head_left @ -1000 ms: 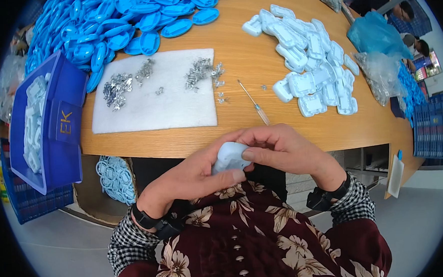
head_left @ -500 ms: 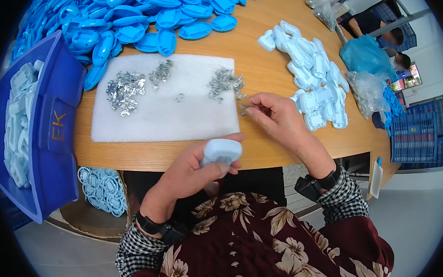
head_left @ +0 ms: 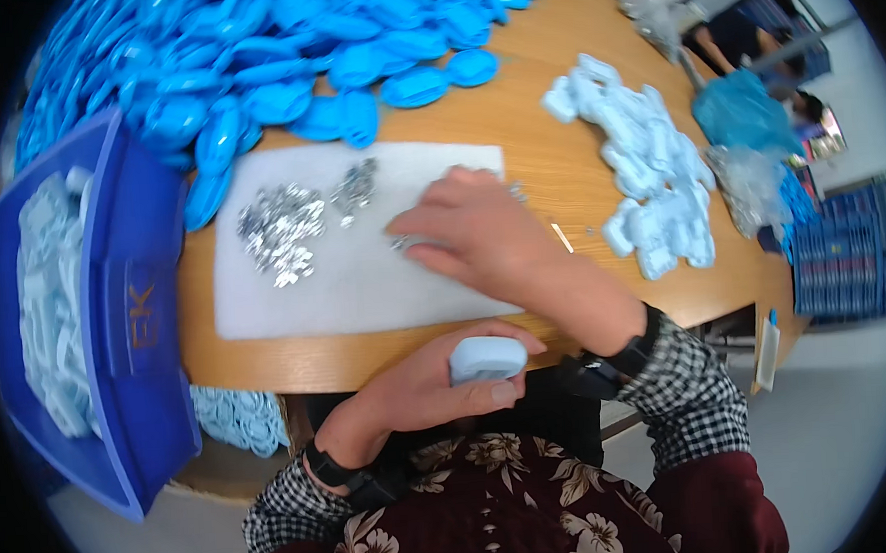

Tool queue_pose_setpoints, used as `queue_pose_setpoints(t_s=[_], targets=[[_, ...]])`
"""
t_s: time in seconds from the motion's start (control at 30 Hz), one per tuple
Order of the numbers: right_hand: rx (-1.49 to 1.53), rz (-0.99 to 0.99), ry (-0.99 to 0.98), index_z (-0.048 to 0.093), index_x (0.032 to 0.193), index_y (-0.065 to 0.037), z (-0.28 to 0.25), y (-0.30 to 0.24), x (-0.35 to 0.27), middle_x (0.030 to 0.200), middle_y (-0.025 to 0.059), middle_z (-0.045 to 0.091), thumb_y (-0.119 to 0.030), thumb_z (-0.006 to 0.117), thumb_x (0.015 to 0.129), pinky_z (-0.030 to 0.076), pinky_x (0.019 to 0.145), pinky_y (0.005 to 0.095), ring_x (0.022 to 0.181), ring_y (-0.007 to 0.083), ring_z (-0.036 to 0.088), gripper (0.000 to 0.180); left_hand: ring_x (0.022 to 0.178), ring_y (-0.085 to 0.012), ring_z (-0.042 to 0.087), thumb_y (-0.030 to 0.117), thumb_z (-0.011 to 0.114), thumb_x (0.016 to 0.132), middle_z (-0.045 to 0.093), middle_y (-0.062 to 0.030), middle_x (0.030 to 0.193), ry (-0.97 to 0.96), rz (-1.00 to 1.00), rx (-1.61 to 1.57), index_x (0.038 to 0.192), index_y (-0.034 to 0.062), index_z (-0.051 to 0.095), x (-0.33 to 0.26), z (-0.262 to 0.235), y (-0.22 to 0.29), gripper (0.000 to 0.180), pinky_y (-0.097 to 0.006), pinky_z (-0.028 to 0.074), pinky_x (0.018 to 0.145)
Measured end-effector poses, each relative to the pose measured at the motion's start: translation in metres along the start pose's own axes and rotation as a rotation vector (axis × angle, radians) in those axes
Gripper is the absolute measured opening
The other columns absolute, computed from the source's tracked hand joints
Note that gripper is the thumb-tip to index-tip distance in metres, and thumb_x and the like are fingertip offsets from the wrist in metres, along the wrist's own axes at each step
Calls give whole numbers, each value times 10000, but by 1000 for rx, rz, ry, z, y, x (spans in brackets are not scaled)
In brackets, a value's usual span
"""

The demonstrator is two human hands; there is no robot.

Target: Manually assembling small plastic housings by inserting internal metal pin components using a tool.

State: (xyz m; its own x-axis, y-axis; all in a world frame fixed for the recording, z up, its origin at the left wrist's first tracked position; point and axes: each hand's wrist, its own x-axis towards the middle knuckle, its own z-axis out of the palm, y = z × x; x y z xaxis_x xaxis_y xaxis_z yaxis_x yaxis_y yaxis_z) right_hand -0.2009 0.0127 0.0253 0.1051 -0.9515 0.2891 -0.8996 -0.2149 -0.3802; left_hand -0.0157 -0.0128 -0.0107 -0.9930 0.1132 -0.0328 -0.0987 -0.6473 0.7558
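Near the table's front edge my left hand (head_left: 419, 383) is closed around a pale blue plastic casing (head_left: 489, 354), with its thumb along the near side. My right hand (head_left: 486, 229) reaches over the white foam mat (head_left: 364, 301), thumb and forefinger apart, next to a few tiny metal pieces (head_left: 399, 243). It hides most of the mat's right side. A large heap of shiny metal clips (head_left: 282, 233) lies on the left of the mat, and a smaller clip heap (head_left: 355, 184) sits behind the middle.
Bright blue oval shells (head_left: 352, 66) are piled along the back. A blue bin (head_left: 145, 322) of pale casings stands at the left. More pale blue casings (head_left: 648, 166) lie on the right of the table (head_left: 524, 92). Below it, a cardboard box holds pale rings (head_left: 238, 417).
My right hand has moved left from the mat's right edge to over the mat. My left hand still holds the casing. The view has shifted, so the table sits lower.
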Motion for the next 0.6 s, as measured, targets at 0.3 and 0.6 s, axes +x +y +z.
queue_pose_setpoints(t_s=[0.3, 0.6], targets=[[-14, 33, 18, 682, 883, -115, -4, 0, -4, 872, 40, 653, -200, 685, 862, 461, 816, 423, 930, 266, 604, 87, 831, -137, 619, 113, 667, 915, 641, -54, 925, 182, 105, 44, 1275, -3, 562, 6, 2, -22, 393, -293, 502, 741], [457, 307, 112, 615, 990, -41, -49, -20, -63, 785, 142, 679, -199, 651, 908, 510, 637, 377, 721, 292, 673, 182, 802, -223, 634, 138, 672, 876, 622, -124, 909, 403, 443, -115, 1231, 13, 531, 1, 16, -40, 401, -356, 524, 736]])
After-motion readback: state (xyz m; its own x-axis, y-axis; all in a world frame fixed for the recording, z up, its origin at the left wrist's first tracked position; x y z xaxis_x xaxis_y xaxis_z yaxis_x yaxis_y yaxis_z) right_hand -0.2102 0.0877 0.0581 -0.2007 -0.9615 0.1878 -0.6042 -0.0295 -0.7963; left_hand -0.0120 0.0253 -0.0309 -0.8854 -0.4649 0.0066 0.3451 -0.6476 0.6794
